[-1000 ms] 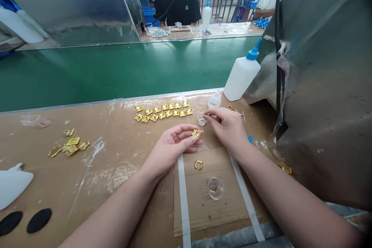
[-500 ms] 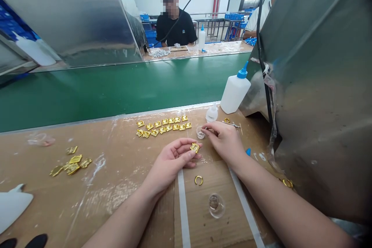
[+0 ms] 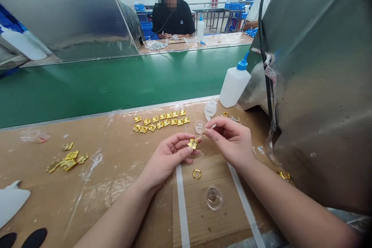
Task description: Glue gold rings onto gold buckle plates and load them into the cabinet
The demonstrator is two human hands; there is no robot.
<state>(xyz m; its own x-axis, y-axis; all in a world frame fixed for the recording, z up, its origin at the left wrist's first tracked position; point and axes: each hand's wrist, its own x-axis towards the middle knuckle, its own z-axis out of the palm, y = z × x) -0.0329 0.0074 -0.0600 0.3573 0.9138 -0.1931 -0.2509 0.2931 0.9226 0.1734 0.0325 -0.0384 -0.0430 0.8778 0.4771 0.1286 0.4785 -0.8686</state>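
Note:
Between its thumb and fingers, my left hand (image 3: 171,155) holds a small gold piece (image 3: 192,143). My right hand (image 3: 232,139) pinches a thin stick (image 3: 200,137), whose tip reaches the gold piece. Just behind the fingers stands a small clear cup (image 3: 199,126). Two rows of gold pieces (image 3: 159,125) lie to the left of it. Below the hands, a gold ring (image 3: 197,173) with a gap and a clear round dish (image 3: 214,198) rest on a cardboard sheet (image 3: 203,221).
A white bottle with a blue cap (image 3: 235,85) and a small white bottle (image 3: 210,107) stand behind my right hand. More gold pieces (image 3: 69,161) are heaped at left. A green belt (image 3: 122,81) crosses ahead. A metal hood (image 3: 319,97) rises at right; a person sits opposite.
My right hand has moved from beside the small cup towards my left hand, bringing the stick to the gold piece. The view has tilted slightly down.

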